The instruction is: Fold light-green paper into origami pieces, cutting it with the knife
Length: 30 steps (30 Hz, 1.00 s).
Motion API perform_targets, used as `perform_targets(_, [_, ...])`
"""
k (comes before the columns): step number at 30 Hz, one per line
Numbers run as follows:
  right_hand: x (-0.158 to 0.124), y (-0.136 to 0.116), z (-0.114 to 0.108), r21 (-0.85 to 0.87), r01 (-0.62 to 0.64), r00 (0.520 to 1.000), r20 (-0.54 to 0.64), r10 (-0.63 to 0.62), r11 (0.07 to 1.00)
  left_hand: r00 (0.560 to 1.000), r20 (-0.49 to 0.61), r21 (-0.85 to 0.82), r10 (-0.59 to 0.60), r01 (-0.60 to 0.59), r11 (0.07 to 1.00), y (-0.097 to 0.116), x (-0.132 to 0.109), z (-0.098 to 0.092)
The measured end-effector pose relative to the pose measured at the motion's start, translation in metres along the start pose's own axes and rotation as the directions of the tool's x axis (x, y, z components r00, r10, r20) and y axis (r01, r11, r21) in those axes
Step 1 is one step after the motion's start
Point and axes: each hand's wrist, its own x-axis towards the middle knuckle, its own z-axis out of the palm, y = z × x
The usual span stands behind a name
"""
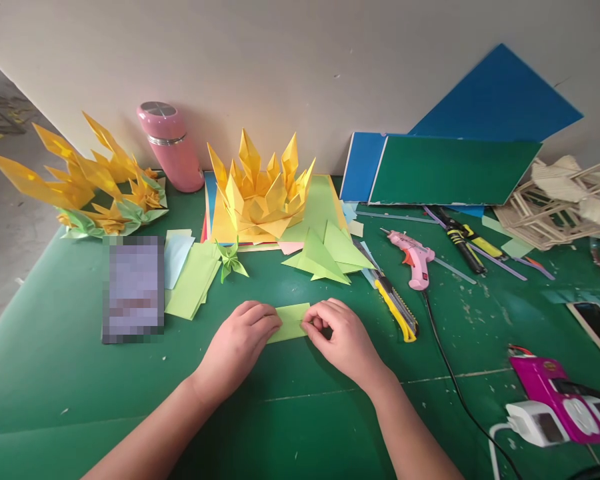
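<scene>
A strip of light green paper [291,323] lies low over the green table between my two hands. Fingers closed, my left hand [247,333] grips its left end. My right hand [341,337] pinches the right end between thumb and forefinger. Just beyond are folded green paper pieces [325,255] and a small green origami flower [231,260]. To the left, a stack of green paper rectangles [193,283] rests with a light blue sheet [177,259]. Behind them a yellow folded-paper crown [263,200] stands on coloured sheets [325,200].
Right of my hands lie a yellow utility knife [397,310], a pink glue gun [411,257] with its cord, and a magenta power strip [545,387]. A pink flask [173,150] and another yellow paper crown [105,193] stand back left. Blue and green boards [455,170] lean on the wall.
</scene>
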Motion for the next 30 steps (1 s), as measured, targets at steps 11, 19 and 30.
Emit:
perform_targets(11, [0.0013, -0.0027, -0.0016, -0.020, -0.014, 1.000, 0.006, 0.014, 1.000, 1.000, 0.016, 0.014, 0.002, -0.003, 1.000, -0.0012, -0.0004, -0.0022])
perform_targets(19, [0.0013, -0.0018, -0.0014, -0.011, -0.028, 0.999, 0.016, 0.028, 1.000, 1.000, 0.018, -0.003, -0.004, 0.004, 1.000, -0.0011, -0.0009, -0.0017])
perform_targets(30, [0.0015, -0.0034, -0.0027, 0.022, -0.050, 0.999, 0.009, 0.049, 0.999, 0.997, 0.070, 0.016, 0.021, -0.022, 1.000, -0.0004, 0.0023, -0.0068])
